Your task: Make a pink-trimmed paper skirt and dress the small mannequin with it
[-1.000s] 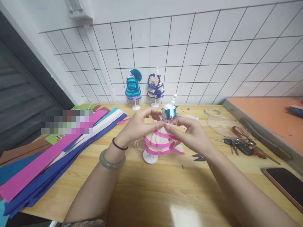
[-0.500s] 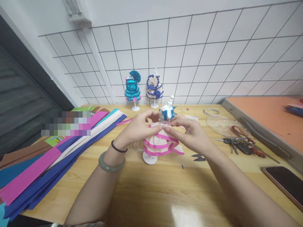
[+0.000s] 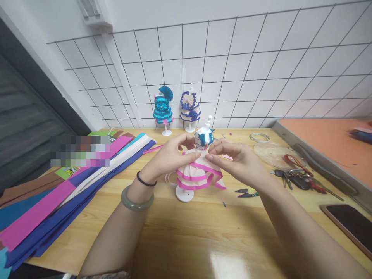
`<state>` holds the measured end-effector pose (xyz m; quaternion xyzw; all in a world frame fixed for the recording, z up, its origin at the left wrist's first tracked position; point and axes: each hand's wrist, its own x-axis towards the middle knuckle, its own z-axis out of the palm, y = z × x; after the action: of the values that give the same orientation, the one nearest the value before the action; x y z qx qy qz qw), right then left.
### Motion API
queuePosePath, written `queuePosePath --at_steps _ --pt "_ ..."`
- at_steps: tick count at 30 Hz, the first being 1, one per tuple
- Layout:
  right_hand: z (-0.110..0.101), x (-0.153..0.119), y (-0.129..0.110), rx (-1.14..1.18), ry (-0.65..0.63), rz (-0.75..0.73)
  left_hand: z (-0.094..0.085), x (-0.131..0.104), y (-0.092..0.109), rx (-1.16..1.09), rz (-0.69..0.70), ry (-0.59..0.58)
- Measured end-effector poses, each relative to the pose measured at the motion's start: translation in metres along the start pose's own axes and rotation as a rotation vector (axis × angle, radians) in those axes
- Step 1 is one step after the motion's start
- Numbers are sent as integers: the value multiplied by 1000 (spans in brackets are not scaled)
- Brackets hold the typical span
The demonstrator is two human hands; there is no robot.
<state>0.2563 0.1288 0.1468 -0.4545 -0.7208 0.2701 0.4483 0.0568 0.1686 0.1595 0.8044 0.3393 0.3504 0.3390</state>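
Observation:
A small dress form (image 3: 204, 138) with a white and blue top stands tilted on a round white base. Around its lower part hangs a tiered white skirt (image 3: 193, 181) with pink edges. My left hand (image 3: 178, 155) wraps round its waist from the left, the thumb pressing the upper edge of the skirt. On the right, my right hand (image 3: 236, 159) pinches the white paper at the waist between thumb and fingers. A loose pink-edged end of the skirt hangs below my right hand.
Coloured paper strips (image 3: 55, 197) cover the left side. Two dressed forms, teal (image 3: 163, 107) and purple-white (image 3: 190, 106), stand by the wall. Small scissors (image 3: 246, 192), keys (image 3: 298, 180), a tape roll (image 3: 259, 137), a phone (image 3: 348, 224) and an orange-topped tray (image 3: 328, 133) are at the right.
My right hand has moved slightly right, away from my left thumb. The pink-edged paper beneath it is spread wider, and more of the scissors shows.

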Motion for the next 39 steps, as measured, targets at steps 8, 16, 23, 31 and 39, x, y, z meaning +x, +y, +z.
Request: queuePosePath --at_steps 8,16,23,31,39 --pt "-1 -4 -12 60 -142 8 0 1 -3 7 4 -8" --pt "7 -5 -10 89 -136 -5 1 1 2 1 4 -23" --pt "11 -4 -8 19 -26 -10 -1 -1 4 11 -14 -24" --pt "15 -5 -10 -15 29 35 -1 -1 6 21 -36 -20" --pt "19 -5 -4 -6 68 0 -1 -1 5 37 -22 -7"
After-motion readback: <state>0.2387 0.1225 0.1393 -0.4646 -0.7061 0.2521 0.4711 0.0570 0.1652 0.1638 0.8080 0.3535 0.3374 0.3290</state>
